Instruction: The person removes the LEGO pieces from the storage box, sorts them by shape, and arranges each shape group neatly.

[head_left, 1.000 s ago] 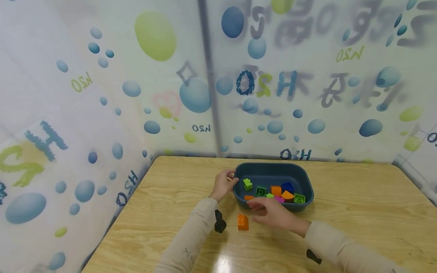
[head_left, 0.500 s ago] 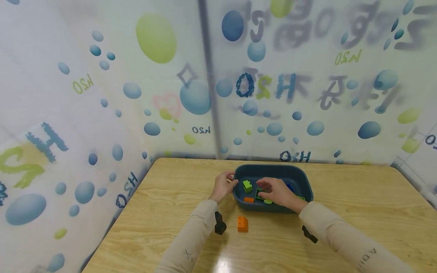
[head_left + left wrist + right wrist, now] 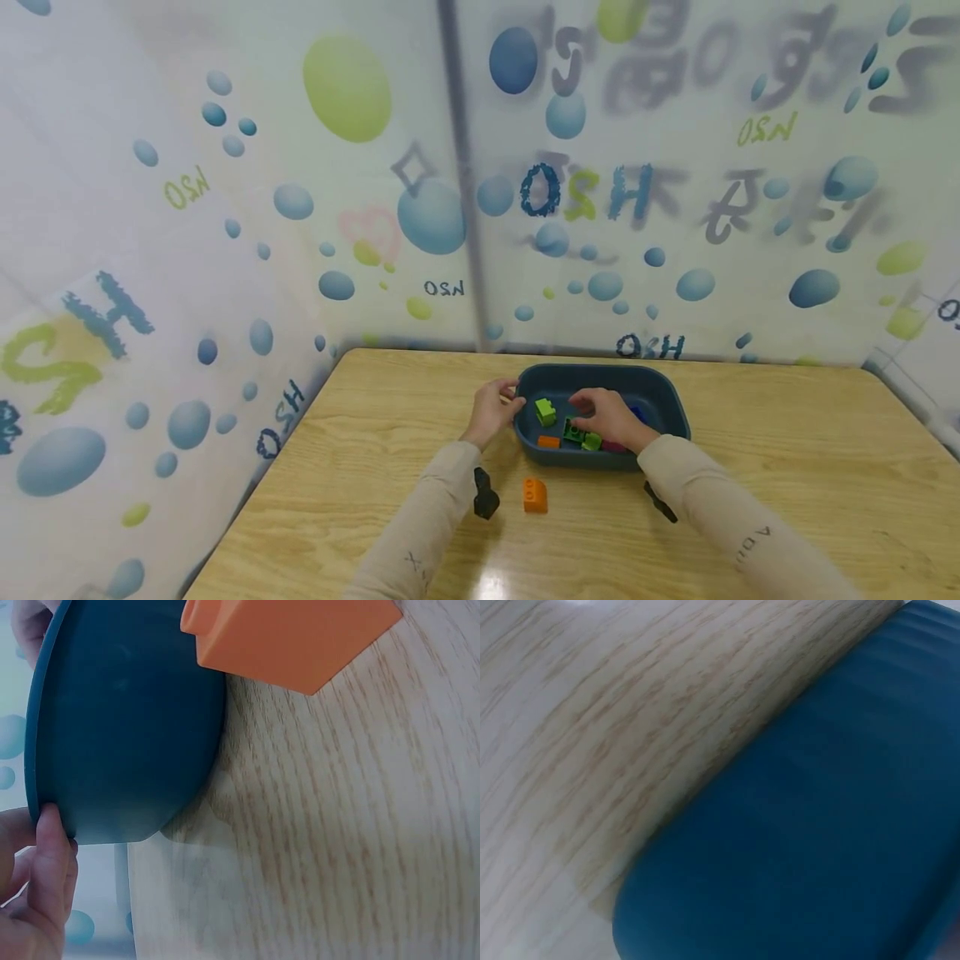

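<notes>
A dark blue plastic basin (image 3: 577,379) stands on the table with several toy building blocks in it. My left hand (image 3: 495,410) pinches its left rim; in the left wrist view the thumb lies on the outer wall. My right hand (image 3: 609,417) reaches into the basin with bent fingers, its thumb beside a dark green block (image 3: 573,433). Whether it holds anything is hidden. Around it are a lime green block (image 3: 545,412), an orange block (image 3: 549,442), a light green block (image 3: 592,442), a magenta block (image 3: 613,447) and a partly covered blue block (image 3: 637,412).
One orange block (image 3: 535,495) with studs lies outside the basin, on the wooden table (image 3: 405,400) in front of it. A black device (image 3: 485,495) sits at the left wrist. White walls with bubble prints (image 3: 431,217) border the table behind and at the left.
My right hand has moved from in front of the basin into it, over the blocks, then slightly to the right. My left hand has kept its hold on the rim.
</notes>
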`<state>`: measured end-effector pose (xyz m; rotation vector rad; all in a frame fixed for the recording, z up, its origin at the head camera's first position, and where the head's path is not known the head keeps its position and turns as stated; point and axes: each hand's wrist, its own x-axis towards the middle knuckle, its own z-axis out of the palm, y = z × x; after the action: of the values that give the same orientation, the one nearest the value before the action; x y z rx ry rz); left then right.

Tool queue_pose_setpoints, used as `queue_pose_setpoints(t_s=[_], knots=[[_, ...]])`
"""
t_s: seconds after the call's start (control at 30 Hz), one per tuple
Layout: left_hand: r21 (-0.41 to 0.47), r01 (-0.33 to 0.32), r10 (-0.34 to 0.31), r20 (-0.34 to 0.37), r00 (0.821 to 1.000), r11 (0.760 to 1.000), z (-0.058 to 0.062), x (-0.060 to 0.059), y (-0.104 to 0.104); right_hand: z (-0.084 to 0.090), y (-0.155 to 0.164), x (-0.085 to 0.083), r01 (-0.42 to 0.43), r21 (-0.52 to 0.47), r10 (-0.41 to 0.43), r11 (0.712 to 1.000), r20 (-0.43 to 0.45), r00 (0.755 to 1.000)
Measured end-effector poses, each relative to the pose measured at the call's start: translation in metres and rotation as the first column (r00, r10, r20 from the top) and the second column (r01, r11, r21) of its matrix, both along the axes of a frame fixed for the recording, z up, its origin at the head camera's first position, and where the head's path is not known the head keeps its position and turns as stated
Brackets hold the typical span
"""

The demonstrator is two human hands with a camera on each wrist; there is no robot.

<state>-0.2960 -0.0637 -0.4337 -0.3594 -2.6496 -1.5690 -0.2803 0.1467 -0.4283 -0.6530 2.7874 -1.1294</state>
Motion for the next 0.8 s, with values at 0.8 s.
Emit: queue_pose_setpoints(t_s=[0.8], knots=[[0.020, 0.012, -0.013, 0.008, 1.000, 1.000, -0.0003, -0.0017, -0.0015, -0.0104, -0.0107, -0.0048, -0.005, 0.113, 0.007, 0.994, -0.014, 1.000]])
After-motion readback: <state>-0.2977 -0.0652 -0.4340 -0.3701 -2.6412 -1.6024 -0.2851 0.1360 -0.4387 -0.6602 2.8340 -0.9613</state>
